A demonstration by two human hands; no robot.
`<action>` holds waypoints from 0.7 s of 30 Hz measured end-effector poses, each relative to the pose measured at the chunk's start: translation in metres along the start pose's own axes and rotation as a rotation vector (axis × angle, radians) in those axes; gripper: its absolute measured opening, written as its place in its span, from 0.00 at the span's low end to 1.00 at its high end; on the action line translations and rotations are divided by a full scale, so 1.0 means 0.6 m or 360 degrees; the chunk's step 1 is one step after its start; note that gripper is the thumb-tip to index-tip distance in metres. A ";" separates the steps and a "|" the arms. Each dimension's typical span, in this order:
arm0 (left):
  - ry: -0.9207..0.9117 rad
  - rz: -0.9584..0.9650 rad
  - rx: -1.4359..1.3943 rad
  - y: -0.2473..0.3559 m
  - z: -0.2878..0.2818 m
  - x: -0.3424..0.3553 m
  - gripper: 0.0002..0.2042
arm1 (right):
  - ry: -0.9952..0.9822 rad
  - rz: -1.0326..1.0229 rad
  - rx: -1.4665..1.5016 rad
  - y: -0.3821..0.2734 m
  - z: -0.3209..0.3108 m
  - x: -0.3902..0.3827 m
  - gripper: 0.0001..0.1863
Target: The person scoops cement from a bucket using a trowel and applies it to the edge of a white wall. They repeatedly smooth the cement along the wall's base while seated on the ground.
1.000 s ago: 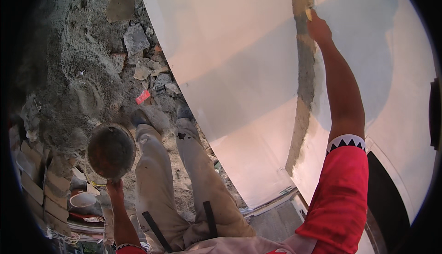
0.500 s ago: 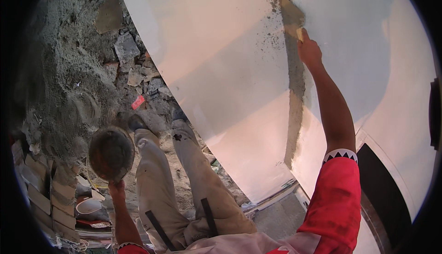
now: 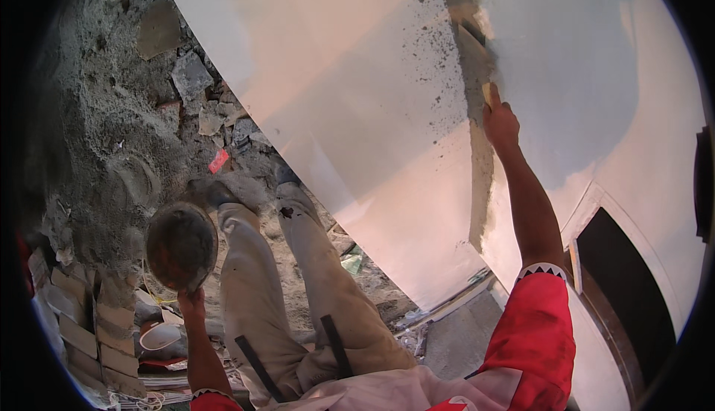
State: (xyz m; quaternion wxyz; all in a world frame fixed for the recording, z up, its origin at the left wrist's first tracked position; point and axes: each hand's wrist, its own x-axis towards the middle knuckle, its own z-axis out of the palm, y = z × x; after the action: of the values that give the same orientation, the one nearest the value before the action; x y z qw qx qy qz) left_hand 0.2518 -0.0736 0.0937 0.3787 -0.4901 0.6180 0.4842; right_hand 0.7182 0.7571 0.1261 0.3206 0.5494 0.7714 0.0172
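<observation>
1. The trowel, its pale handle grasped in your right hand, is at the grey strip in the white wall. Tilting the blade too steeply could gouge the strip or chip its edges.
2. Grey specks dot the wall left of the strip; a fast or overloaded stroke would probably scatter more.
3. Your right arm is stretched well out, so poor leverage may make your pressure uneven.
4. Your left hand grips the round dark pan by its near rim, low on your left. A tiring wrist could tip it; how much it contains, I cannot tell.
5. Rubble lies ahead of your shoes; stepping forward with your eyes on the wall might turn an ankle.
</observation>
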 end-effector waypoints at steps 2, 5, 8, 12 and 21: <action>-0.0088 0.0003 0.0020 0.003 0.007 -0.004 0.19 | 0.0189 -0.0133 0.0019 -0.038 -0.026 0.076 0.31; -0.0135 0.0000 0.0064 0.010 0.011 -0.007 0.19 | 0.0170 -0.0081 0.0016 -0.070 -0.028 0.132 0.30; -0.0025 -0.0041 0.0078 0.016 0.013 0.001 0.18 | 0.0052 0.0010 0.0021 -0.054 0.003 0.085 0.30; -0.0018 -0.0037 0.0102 0.014 0.012 0.006 0.18 | -0.0262 0.0101 -0.0152 0.007 0.027 -0.063 0.33; -0.0029 -0.0016 0.0122 0.019 0.024 -0.002 0.16 | 0.0210 -0.0099 0.0079 -0.087 -0.057 0.138 0.30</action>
State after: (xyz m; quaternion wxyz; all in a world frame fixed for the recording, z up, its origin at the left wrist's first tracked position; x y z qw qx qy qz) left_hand 0.2410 -0.0589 0.0940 0.4053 -0.4740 0.6302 0.4625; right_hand 0.6411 0.8188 0.0937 0.2557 0.5305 0.8078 0.0243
